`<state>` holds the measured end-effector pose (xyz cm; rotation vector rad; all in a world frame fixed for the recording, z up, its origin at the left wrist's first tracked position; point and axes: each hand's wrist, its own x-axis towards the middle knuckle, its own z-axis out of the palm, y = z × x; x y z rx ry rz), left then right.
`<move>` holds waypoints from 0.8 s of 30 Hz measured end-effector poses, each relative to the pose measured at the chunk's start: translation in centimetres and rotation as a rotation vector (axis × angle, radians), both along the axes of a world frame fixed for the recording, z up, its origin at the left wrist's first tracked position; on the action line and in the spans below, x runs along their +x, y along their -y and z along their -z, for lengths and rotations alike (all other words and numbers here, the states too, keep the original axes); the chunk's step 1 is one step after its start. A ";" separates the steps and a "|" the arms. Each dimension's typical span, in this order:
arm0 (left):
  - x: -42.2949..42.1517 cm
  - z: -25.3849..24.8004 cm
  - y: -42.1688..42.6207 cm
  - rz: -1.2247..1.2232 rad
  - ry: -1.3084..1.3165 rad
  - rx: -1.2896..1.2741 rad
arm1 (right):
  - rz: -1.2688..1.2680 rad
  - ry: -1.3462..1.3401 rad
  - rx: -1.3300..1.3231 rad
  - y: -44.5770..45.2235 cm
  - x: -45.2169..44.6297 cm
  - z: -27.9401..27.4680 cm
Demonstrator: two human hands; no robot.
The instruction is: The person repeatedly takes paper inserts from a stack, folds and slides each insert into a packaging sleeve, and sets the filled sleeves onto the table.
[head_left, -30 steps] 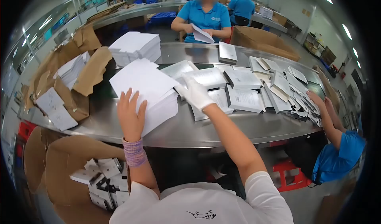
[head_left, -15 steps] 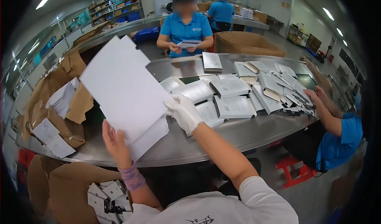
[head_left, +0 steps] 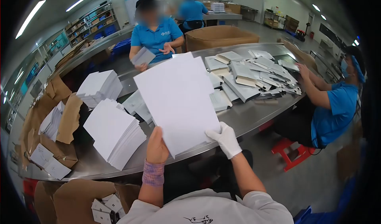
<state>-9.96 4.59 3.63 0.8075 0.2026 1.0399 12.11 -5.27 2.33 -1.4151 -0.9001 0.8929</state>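
Several small white boxes (head_left: pixel 102 213) sit in a brown carton (head_left: pixel 73 200) low on my left, nearest my body. Just beyond, my bare left hand (head_left: pixel 157 145) is against the lower left edge of a big white sheet (head_left: pixel 178 101); my fingers run out of sight behind it, so I cannot tell how tightly they close. My gloved right hand (head_left: pixel 228 140) has the lower right corner pinched, thumb on the front face.

The sheet is tilted up before me, above the steel table (head_left: pixel 85 163), its notched outline spread flat. I judge it light and fairly stiff, like card, since it stands up from its lower end with little sag. Its face looks smooth and may slide under the glove; the notched tabs would probably crease first, so the plain lower corners and long sides seem the better hold.

Left of it lies a near stack (head_left: pixel 113 132) of similar sheets, a second stack (head_left: pixel 99 87) behind. Farther right spreads a pile of silvery boxes (head_left: pixel 244 75); across the table a co-worker (head_left: pixel 155 37) holds a folded piece (head_left: pixel 143 56).
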 end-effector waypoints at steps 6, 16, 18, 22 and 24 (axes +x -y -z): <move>5.1 3.0 -1.4 0.104 -0.178 -0.089 | 0.098 1.396 0.130 3.2 -0.4 -6.4; 6.3 1.6 -4.7 0.083 -0.196 -0.097 | -0.541 1.539 0.558 0.8 -2.2 -3.1; 5.8 1.2 -7.5 -0.039 -0.270 0.050 | -0.713 1.138 0.068 0.2 -2.6 -5.2; 6.4 1.6 -8.0 -0.033 -0.682 0.420 | -0.885 1.075 0.077 -5.1 -0.9 -3.1; 6.2 2.2 -7.7 -0.065 -0.766 0.632 | -0.942 1.137 0.045 -8.3 -0.2 -3.8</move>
